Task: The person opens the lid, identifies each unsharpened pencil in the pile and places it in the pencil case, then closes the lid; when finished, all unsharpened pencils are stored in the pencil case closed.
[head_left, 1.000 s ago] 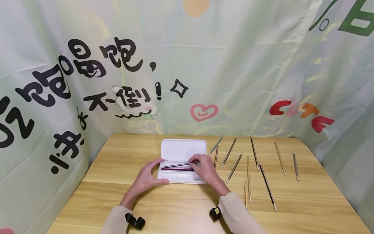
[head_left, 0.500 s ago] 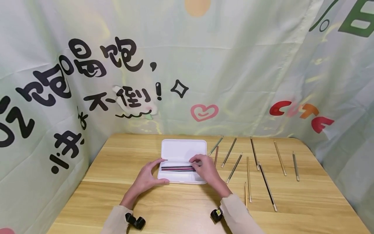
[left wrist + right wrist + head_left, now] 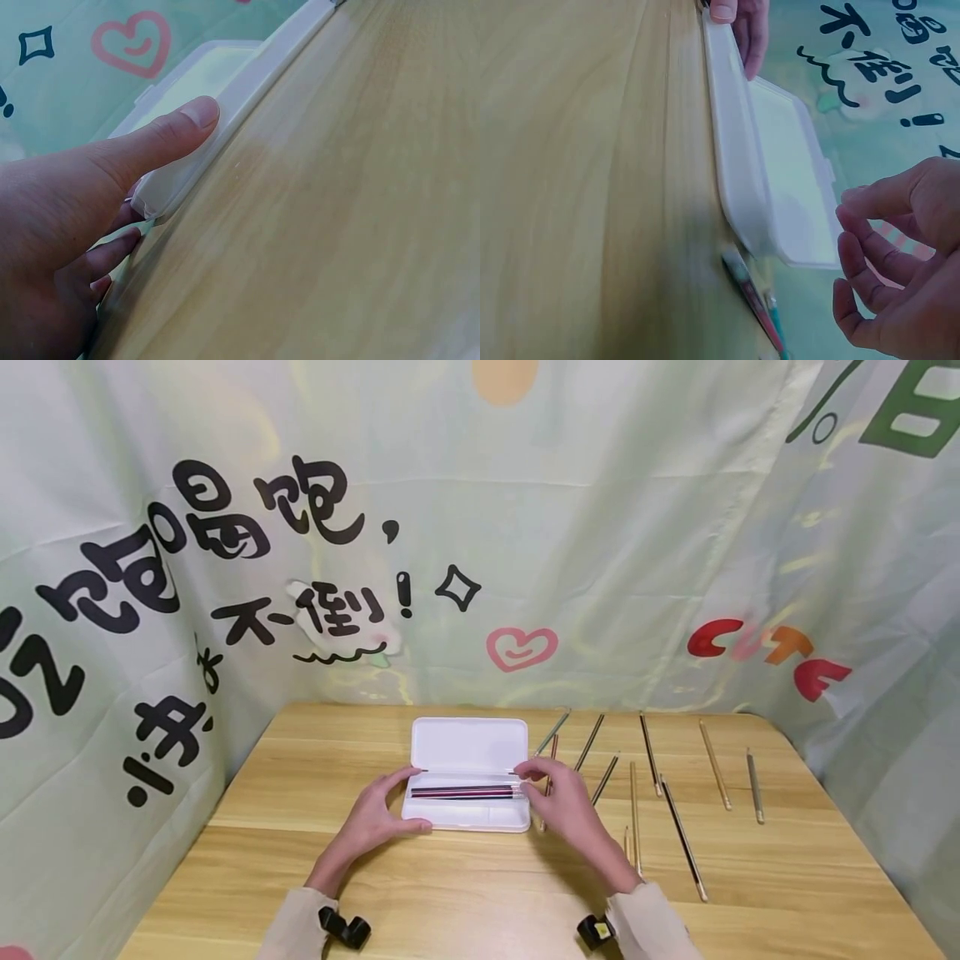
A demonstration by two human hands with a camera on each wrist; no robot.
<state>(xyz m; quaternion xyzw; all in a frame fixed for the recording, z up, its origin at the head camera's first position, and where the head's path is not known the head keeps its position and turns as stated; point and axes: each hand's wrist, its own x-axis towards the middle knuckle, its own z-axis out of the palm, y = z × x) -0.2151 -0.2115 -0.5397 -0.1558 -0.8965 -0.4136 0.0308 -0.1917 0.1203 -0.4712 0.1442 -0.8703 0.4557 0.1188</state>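
A white pencil case [image 3: 469, 743] lies unfolded on the table, its lid tilted back. Several dark and red-striped pencils [image 3: 457, 792] lie lengthwise in its base. My left hand [image 3: 372, 814] holds the case's left end, thumb against the front wall and fingers towards the back; the left wrist view shows that thumb on the white wall [image 3: 184, 161]. Over the case's right end is my right hand [image 3: 566, 802], hiding part of that end. In the right wrist view the right hand [image 3: 900, 262] has loosely bent fingers, with nothing visible between them.
Right of the case, several loose pencils are spread out, among them a long black one [image 3: 684, 839], a plain wooden one [image 3: 715, 766] and a grey one [image 3: 755, 787]. A red pencil [image 3: 756, 296] lies close to the case's right end. A printed curtain [image 3: 600, 568] hangs behind the table.
My right hand put a dark pencil down into the case, let go of it and shifted right to the case's right end. My left hand stayed at the left end.
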